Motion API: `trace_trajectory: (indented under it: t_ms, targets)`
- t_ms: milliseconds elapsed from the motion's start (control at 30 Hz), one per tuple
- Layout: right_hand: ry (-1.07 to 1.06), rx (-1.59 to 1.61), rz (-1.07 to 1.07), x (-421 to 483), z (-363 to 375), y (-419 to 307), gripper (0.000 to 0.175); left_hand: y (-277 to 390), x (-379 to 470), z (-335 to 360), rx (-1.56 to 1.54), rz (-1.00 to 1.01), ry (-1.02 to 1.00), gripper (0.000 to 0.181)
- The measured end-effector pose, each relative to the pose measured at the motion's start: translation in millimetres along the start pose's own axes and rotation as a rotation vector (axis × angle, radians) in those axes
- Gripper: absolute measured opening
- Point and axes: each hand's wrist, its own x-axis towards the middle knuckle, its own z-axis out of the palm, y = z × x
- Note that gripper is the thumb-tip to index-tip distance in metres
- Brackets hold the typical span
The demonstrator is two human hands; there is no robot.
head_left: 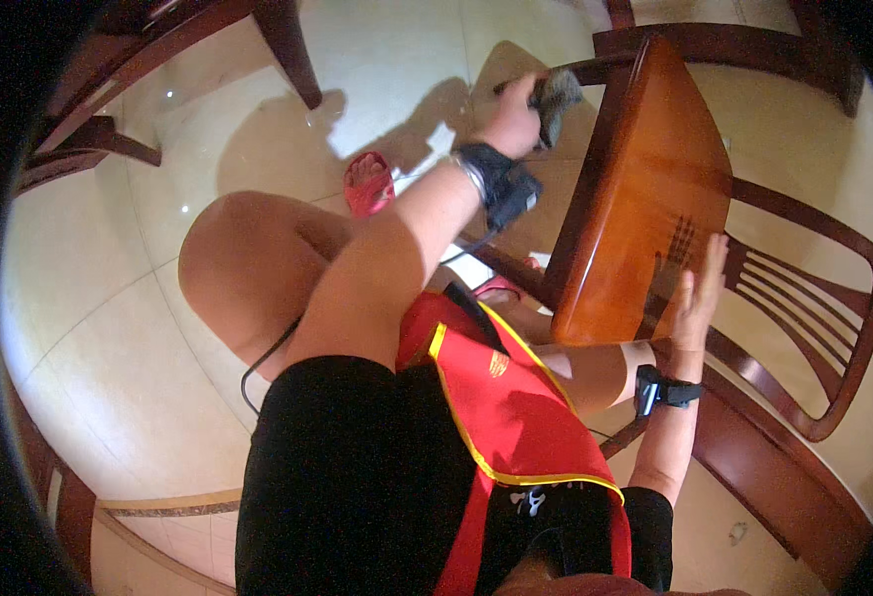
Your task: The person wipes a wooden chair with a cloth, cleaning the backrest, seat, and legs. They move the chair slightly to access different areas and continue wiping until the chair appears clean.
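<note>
A chair of dark reddish wood lies tipped over in front of me, its glossy orange-brown seat (649, 201) standing steeply on edge and its slatted backrest (809, 298) towards the right. Beyond the near side of the seat, my left hand (515, 119) grips a crumpled grey cloth (558, 104), slightly blurred. My right hand (699, 298) is flat with straight fingers, resting against the seat's right edge near the backrest. Both wrists wear black straps with small devices.
Dark wooden furniture legs (287, 52) stand at the upper left. A curved wooden rail (779, 462) runs at the lower right. My knee (243, 261) and feet in red sandals (369, 182) are close by on the tiled floor (153, 372). A black cable hangs beside my left arm.
</note>
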Motion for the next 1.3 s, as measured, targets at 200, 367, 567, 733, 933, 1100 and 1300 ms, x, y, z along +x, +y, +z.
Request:
trace_trajectory:
  t_ms: [200, 367, 567, 733, 933, 1100, 1300]
  targets:
    - [-0.194, 0.136, 0.058, -39.4, 17.5, -19.7, 0.079, 41.9, 93.4, -69.6, -0.402, 0.167, -0.499, 0.060]
    - [-0.221, 0.134, -0.002, -60.6, 8.2, -26.5, 0.077, 80.4, 101.7, -1.6, -0.187, 0.872, -0.748, 0.036]
    - [-0.216, 0.130, -0.026, -58.6, 5.6, -23.9, 0.078, 51.1, 97.9, 31.4, 0.314, 0.806, -0.301, 0.039]
    - [-0.267, 0.143, 0.047, -64.6, 2.9, -14.7, 0.081, 43.1, 85.5, 29.0, -0.442, -0.107, -0.677, 0.025]
    - [-0.274, 0.146, 0.050, -66.4, -1.9, -12.3, 0.082, -15.3, 99.6, 39.6, -0.626, -0.150, -0.740, 0.032]
    - [-0.260, 0.158, 0.054, -61.7, -1.7, -16.0, 0.082, -69.4, 118.2, 34.2, -0.620, -0.135, -0.805, 0.035]
    - [-0.239, 0.162, 0.059, -55.1, -2.3, -24.3, 0.083, -129.1, 135.7, -10.5, 0.363, 0.013, -0.605, 0.045]
